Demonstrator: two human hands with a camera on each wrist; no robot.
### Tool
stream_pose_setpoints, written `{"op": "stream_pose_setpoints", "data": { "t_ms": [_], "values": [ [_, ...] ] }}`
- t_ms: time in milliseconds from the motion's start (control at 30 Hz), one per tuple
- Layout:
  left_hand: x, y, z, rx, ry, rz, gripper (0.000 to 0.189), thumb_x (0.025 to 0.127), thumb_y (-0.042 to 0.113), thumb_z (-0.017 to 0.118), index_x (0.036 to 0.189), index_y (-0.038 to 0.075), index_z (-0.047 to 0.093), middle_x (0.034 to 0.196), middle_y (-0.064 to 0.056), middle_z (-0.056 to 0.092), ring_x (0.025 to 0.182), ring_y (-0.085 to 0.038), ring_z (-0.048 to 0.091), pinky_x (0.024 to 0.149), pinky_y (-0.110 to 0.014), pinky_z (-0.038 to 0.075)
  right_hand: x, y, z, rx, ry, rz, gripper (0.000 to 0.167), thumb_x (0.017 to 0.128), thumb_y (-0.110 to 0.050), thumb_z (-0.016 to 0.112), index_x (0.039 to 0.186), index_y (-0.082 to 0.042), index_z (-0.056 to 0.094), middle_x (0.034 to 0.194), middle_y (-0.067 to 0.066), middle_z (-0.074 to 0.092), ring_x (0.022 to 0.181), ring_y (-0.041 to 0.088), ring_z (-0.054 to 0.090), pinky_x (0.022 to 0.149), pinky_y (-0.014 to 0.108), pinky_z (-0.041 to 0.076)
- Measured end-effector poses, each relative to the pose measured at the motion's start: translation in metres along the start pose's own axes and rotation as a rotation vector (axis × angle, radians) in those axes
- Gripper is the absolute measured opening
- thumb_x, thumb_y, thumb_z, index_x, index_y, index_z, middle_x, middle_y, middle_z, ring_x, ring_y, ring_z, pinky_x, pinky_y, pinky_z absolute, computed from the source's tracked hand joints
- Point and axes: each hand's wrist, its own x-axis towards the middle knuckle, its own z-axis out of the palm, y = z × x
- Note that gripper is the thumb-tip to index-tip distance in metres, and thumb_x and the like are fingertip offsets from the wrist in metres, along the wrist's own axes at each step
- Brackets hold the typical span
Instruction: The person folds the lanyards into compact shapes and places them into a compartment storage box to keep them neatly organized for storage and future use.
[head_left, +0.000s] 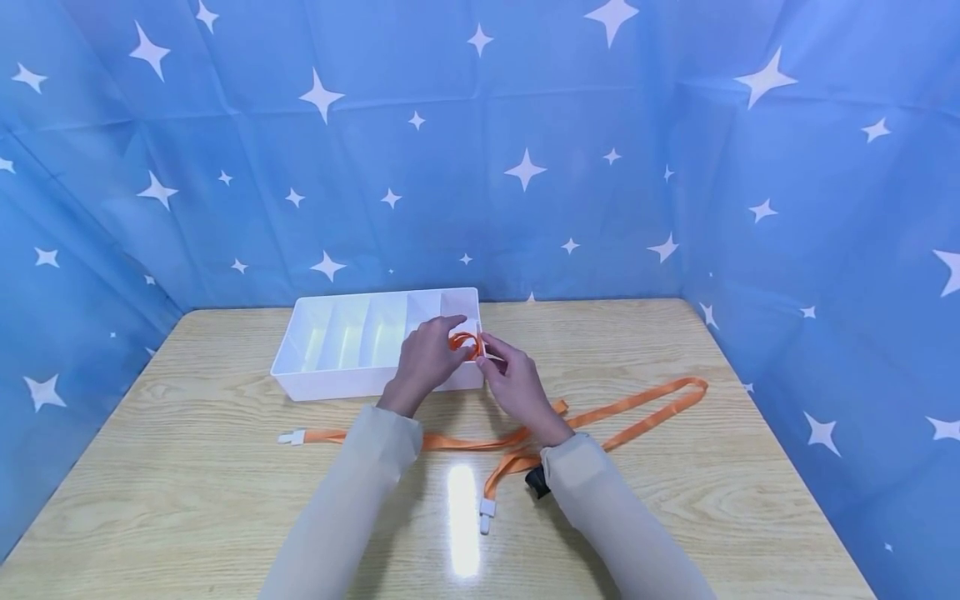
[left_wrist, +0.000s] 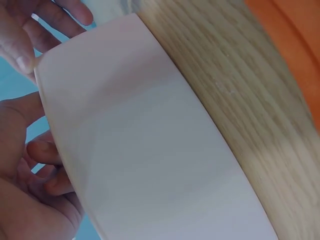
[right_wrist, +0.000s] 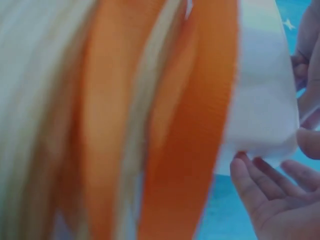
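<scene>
A white divided box (head_left: 322, 385) stands at the back of the table. My left hand (head_left: 427, 354) reaches over its front wall into the rightmost compartment. A coiled orange lanyard (head_left: 465, 338) shows there between my left thumb and index finger, and I hold it. In the left wrist view the box's front wall (left_wrist: 130, 125) hides part of my left hand (left_wrist: 30, 200), and the coil is out of sight. My right hand (head_left: 517, 387) pinches the box's front right corner; in the right wrist view its fingers (right_wrist: 245, 180) touch the box.
More orange lanyard strap (head_left: 637, 408) lies stretched across the table under my forearms. One white clip (head_left: 292, 437) points left, another white clip (head_left: 487, 508) points toward me. A black object (head_left: 537, 481) sits by my right sleeve. A blue starred curtain (head_left: 420, 167) hangs behind.
</scene>
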Motion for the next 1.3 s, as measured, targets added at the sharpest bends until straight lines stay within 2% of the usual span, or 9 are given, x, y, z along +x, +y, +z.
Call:
{"op": "stream_pose_setpoints", "data": {
  "t_ms": [267,500,733,1033,1167,1300],
  "values": [
    [-0.005,-0.002,-0.001,-0.046,0.025,0.017,0.05,0.085,0.023,0.08,0.132,0.013,0.065,0.127,-0.01,0.067,0.096,-0.025,0.066,0.078,-0.036,0.055,-0.001,-0.003,-0.009,-0.02,0.012,0.016,0.045,0.102,-0.014,0.058,0.145,-0.005,0.049,0.133,0.02,0.06,0.116,0.033,0.063,0.092,0.043,0.054],
    [-0.013,0.004,0.0,-0.089,0.063,0.052,0.046,0.086,0.022,0.079,0.13,0.012,0.067,0.123,-0.011,0.068,0.103,-0.028,0.067,0.083,-0.038,0.056,-0.009,-0.014,-0.032,-0.034,0.053,-0.015,0.041,0.101,-0.012,0.057,0.141,-0.003,0.053,0.124,0.022,0.063,0.111,0.034,0.064,0.093,0.047,0.052],
    [-0.02,0.009,0.006,-0.121,0.087,0.113,0.044,0.085,0.022,0.08,0.127,0.01,0.069,0.121,-0.011,0.069,0.105,-0.028,0.067,0.086,-0.041,0.056,-0.016,-0.013,-0.048,-0.047,0.088,-0.018,0.035,0.1,-0.01,0.059,0.135,-0.003,0.059,0.112,0.021,0.067,0.096,0.039,0.067,0.08,0.041,0.056],
    [-0.031,0.005,0.007,-0.194,0.095,0.207,0.04,0.085,0.019,0.08,0.123,0.008,0.071,0.119,-0.011,0.07,0.104,-0.03,0.068,0.085,-0.039,0.057,-0.03,-0.018,-0.056,-0.113,-0.01,-0.033,0.036,0.099,-0.009,0.061,0.135,-0.005,0.06,0.113,0.018,0.067,0.091,0.033,0.068,0.074,0.033,0.057],
    [-0.035,0.0,0.008,-0.227,0.115,0.28,0.033,0.086,0.019,0.079,0.116,0.006,0.073,0.114,-0.011,0.072,0.096,-0.027,0.07,0.082,-0.039,0.057,-0.035,-0.016,-0.056,-0.137,-0.078,-0.045,0.036,0.098,-0.009,0.063,0.133,-0.004,0.061,0.111,0.017,0.067,0.087,0.035,0.067,0.07,0.03,0.055],
    [-0.04,-0.006,0.008,-0.237,0.16,0.341,0.029,0.086,0.02,0.078,0.111,0.006,0.075,0.109,-0.01,0.073,0.083,-0.026,0.07,0.08,-0.04,0.057,-0.038,-0.014,-0.057,-0.151,-0.137,-0.042,0.033,0.097,-0.008,0.064,0.13,-0.003,0.063,0.104,0.012,0.068,0.082,0.028,0.067,0.067,0.029,0.055]
  ]
}}
